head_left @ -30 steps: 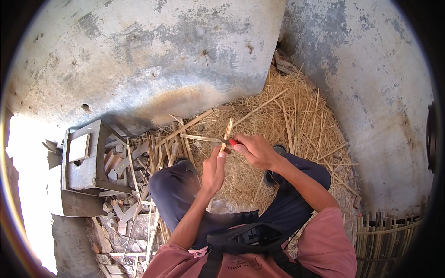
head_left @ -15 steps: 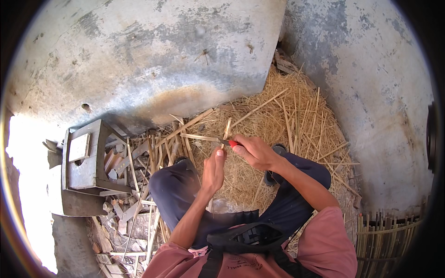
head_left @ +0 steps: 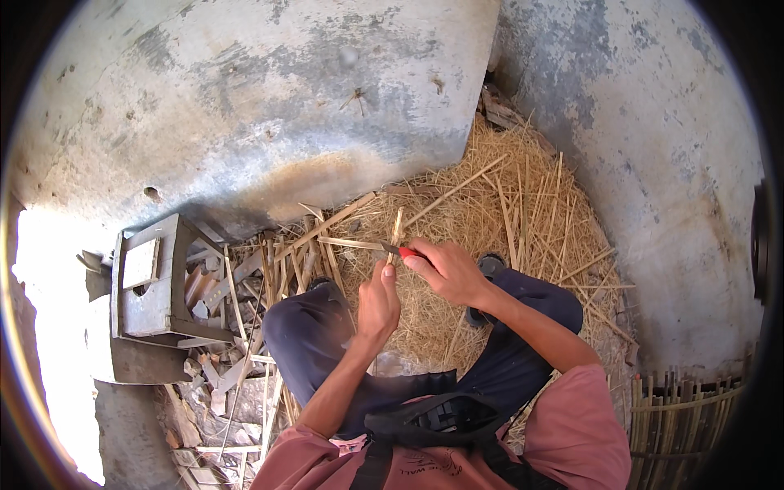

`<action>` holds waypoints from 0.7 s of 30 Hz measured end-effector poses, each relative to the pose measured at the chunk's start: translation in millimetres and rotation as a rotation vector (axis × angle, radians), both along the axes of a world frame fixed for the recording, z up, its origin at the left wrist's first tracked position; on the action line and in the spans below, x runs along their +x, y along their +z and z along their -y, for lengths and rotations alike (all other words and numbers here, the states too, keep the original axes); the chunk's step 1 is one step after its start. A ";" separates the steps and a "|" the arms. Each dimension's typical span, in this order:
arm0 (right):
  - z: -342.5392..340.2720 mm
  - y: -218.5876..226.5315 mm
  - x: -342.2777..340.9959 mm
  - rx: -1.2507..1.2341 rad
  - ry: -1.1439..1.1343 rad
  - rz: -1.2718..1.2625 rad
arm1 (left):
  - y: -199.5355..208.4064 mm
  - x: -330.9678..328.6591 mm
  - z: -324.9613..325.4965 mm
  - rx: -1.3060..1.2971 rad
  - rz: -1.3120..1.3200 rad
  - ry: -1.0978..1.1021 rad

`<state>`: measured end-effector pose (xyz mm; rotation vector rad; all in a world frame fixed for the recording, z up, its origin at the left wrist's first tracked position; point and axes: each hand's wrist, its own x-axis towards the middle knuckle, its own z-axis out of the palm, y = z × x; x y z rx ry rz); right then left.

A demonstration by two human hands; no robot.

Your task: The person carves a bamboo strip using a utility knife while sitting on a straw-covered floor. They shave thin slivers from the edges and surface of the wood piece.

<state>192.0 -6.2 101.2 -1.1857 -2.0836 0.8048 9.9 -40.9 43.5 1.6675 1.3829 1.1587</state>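
My left hand is closed round the lower end of a short, pale bamboo strip, thumb uppermost. The strip stands up out of my fist, pointing away from me. A red-handled knife is gripped in my right hand, just to the right and slightly beyond the left. Its dark blade lies across the strip close above my left thumb. My right fingers hide most of the handle, and my left fist covers the strip's lower end.
Fine shavings and loose long strips cover the floor ahead between my bent knees. To the left stands a worn wooden box frame beside broken rubble. Stained walls rise in front and at right. A slatted basket sits at lower right.
Both hands have shifted very slightly, with the strip's top a little to the left. The knife blade still crosses the strip, and both grips are unchanged.
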 end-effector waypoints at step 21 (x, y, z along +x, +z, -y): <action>-7.2 1.8 6.6 -0.277 -0.010 -0.089 | -9.9 -5.7 -11.9 -0.088 0.084 0.016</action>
